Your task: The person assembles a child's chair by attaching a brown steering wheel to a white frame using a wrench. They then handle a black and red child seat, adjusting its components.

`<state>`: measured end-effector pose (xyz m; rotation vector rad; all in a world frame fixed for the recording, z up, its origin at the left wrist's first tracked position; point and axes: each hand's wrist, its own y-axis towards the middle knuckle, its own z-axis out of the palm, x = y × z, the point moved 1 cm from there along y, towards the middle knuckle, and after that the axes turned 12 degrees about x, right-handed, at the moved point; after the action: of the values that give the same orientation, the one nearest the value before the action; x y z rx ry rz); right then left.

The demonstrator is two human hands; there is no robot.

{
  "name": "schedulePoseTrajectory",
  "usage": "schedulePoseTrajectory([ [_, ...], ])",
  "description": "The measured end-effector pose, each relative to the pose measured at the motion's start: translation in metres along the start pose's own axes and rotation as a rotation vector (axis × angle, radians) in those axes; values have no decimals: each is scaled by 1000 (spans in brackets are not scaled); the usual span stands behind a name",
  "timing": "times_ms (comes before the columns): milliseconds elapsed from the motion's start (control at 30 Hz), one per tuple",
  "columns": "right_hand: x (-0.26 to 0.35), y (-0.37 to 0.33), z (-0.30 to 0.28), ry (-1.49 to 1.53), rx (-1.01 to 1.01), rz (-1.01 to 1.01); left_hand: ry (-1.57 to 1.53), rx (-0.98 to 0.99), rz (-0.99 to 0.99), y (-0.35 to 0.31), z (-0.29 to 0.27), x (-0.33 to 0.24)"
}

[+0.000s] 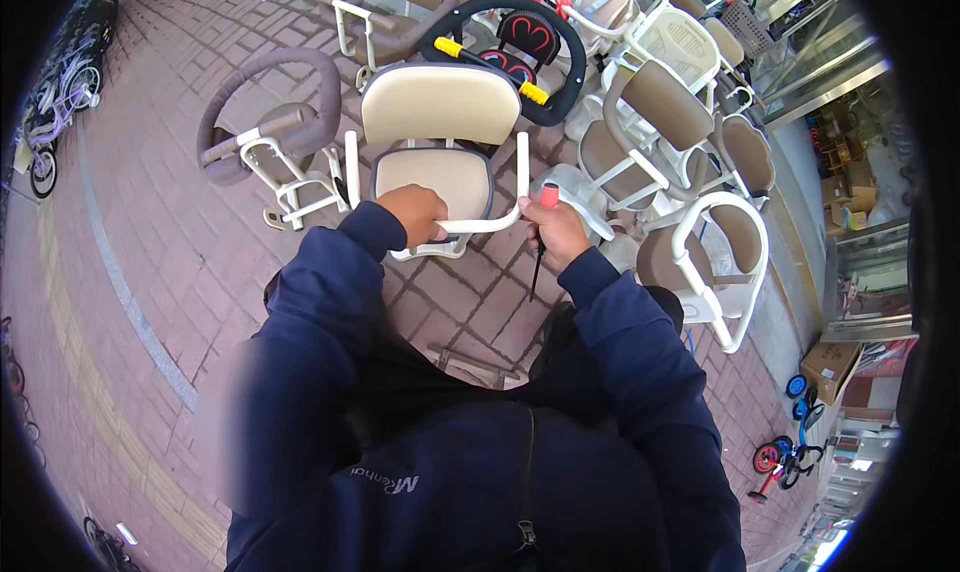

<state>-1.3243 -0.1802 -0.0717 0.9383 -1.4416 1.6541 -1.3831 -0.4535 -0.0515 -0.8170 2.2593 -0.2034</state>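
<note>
In front of me stands a child's bicycle seat [440, 107] with a cream back, a cream cushion [440, 172] edged in dark trim, and a white tube frame. My left hand [413, 212] is closed over the left part of its front bar [485, 224]. At the bar's right corner is my right hand [560, 234], its fingers wrapped round a screwdriver [549, 194]. The red handle points up out of the fist, and the dark shaft hangs down below it. This hand's thumb also appears to touch the bar.
More child seats crowd the far side and right, including a grey-padded one [270, 122], a black one with yellow grips [510, 57] and a brown one with a white frame [725, 262]. Small bikes [790, 452] stand at lower right near a cardboard box [830, 370]. Brick paving [190, 272] lies left.
</note>
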Motion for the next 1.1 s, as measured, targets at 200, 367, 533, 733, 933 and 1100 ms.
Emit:
schedulePoseTrajectory([
  [200, 14, 9, 6, -101, 0, 97, -56, 21, 52, 24, 5, -18],
  [367, 15, 9, -5, -195, 115, 117, 184, 69, -135, 46, 15, -41],
  [533, 11, 1, -12, -261, 85, 32, 206, -131, -138, 41, -1, -41],
  [733, 21, -7, -10, -310, 175, -92, 98, -342, -195, 32, -50, -36],
  [933, 13, -8, 0, -447, 223, -95, -65, -429, -28, 36, -57, -34],
  [1100, -5, -5, 14, -472, 260, -114, -84, -325, -10, 47, -49, -31],
])
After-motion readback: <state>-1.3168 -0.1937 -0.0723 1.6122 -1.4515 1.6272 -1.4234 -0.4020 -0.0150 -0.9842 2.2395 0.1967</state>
